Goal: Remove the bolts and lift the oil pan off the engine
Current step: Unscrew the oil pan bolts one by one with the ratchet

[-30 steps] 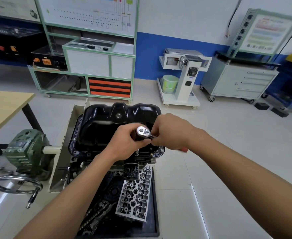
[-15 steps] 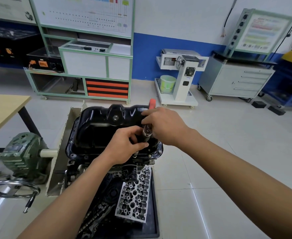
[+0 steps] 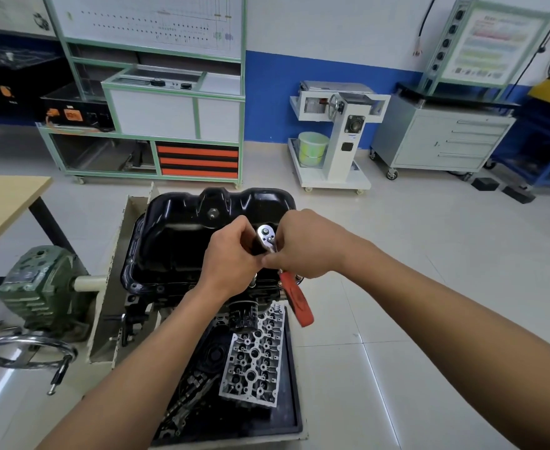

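Note:
The black oil pan (image 3: pixel 176 235) sits on top of the engine (image 3: pixel 143 306), which is mounted on a stand. A ratchet wrench stands over the pan's near right flange: its chrome head (image 3: pixel 266 233) shows between my hands and its red handle (image 3: pixel 296 298) points down towards me. My left hand (image 3: pixel 231 258) grips the socket extension just under the head. My right hand (image 3: pixel 306 245) holds the ratchet at the top of its handle. The bolt under the socket is hidden by my hands.
A black tray (image 3: pixel 294 401) below the engine holds a silver cylinder head (image 3: pixel 254 358) and dark parts. A green gearbox (image 3: pixel 36 287) with a handwheel (image 3: pixel 23 352) stands left. A wooden table (image 3: pixel 4 203) is at far left; cabinets and trolleys line the back wall.
The ratchet's red handle swung from pointing away over the pan to pointing down towards me at the right. Both hands stayed on the tool at the same flange spot.

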The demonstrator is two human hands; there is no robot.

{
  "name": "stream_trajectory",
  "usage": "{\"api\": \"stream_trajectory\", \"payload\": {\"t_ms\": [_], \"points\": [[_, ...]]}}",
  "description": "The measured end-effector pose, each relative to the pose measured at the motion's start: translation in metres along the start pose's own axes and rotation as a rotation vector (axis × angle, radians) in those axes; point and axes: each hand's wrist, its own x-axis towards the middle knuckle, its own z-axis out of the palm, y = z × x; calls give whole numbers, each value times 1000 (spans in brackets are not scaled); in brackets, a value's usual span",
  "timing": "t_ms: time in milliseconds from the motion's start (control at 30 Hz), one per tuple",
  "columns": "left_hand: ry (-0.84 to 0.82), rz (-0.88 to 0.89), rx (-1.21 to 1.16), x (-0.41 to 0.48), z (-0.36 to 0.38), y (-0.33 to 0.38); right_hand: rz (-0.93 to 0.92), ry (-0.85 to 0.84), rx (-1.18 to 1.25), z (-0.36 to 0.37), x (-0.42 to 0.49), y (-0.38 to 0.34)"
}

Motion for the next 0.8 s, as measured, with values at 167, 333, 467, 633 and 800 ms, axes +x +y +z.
{"api": "stream_trajectory", "payload": {"t_ms": [167,333,467,633,800], "points": [[-192,78,-68,-2,-7,7,-65,58,-242,-12,-1,3],[-385,82,-167,-1,-16,14,-107,211,-419,-15,5,9],[-409,41,-264,0,-21,16,-241,234,-365,-9,15,16],[-368,35,-240,0,-20,13,-357,275,-392,-4,15,19],[-254,67,-197,-3,-15,13,-108,248,-300,-5,10,18]]}}
